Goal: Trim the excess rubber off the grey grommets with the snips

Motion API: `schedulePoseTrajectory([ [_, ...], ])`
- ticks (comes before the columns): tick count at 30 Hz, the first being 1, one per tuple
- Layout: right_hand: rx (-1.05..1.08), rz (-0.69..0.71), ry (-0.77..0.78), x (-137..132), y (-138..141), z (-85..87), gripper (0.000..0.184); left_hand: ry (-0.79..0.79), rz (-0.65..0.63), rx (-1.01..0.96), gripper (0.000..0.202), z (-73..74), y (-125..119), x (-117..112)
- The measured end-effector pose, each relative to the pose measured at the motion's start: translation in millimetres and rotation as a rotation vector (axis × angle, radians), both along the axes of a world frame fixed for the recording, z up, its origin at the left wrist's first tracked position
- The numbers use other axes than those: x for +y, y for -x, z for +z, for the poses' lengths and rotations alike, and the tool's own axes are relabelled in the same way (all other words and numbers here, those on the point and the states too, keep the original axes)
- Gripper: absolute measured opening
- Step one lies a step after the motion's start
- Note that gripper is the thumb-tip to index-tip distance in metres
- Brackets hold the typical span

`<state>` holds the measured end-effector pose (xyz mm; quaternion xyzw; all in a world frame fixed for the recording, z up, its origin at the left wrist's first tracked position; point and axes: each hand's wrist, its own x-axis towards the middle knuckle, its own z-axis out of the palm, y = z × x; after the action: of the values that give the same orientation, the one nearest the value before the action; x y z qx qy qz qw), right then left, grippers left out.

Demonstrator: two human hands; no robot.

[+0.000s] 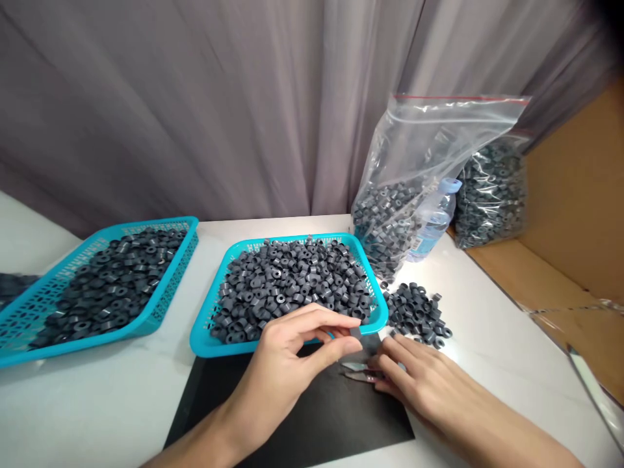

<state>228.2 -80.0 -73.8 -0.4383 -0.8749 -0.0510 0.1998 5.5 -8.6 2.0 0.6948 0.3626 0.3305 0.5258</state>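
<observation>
Over the near edge of the middle basket, my left hand (287, 354) pinches a small dark grey piece (356, 333) between thumb and fingertips. It looks like one of the grey plastic rings (292, 276) heaped in the turquoise basket (201, 339) behind it. My right hand (414, 377) is closed around small snips (358, 376), whose two pointed blades stick out leftward, slightly apart, just below the held piece. The handles are hidden in my palm. Below both hands lies a black mat (312, 416).
A second turquoise basket (160, 305) of rings stands left. Loose rings (416, 315) lie right of the middle basket. Behind them are a clear zip bag (390, 221) of rings, a water bottle (431, 224), another filled bag (492, 195) and a cardboard box (575, 214). A grey curtain (195, 110) hangs behind.
</observation>
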Motion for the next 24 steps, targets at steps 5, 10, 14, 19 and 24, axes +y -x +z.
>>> schedulePoseTrajectory([
  [5,0.203,-0.011,0.325,-6.8,-12.6,32.1,0.021,0.045,0.023,-0.065,0.014,-5.0,0.7,7.4],
  [10,0.691,-0.168,0.668,-15.6,-17.8,67.8,0.027,0.107,0.045,-0.097,0.013,-5.2,-2.1,7.0],
  [14,0.882,-0.164,0.617,-10.5,-5.8,56.1,0.028,0.267,0.077,-0.123,0.014,-1.2,-5.9,1.4],
  [19,0.903,-0.075,0.368,-8.1,5.1,31.8,0.038,0.343,0.128,-0.188,0.017,-0.9,-10.1,-4.8],
  [24,0.868,-0.065,0.198,-8.1,13.7,23.9,0.043,0.414,0.118,-0.262,0.02,-4.2,-13.5,-5.5],
])
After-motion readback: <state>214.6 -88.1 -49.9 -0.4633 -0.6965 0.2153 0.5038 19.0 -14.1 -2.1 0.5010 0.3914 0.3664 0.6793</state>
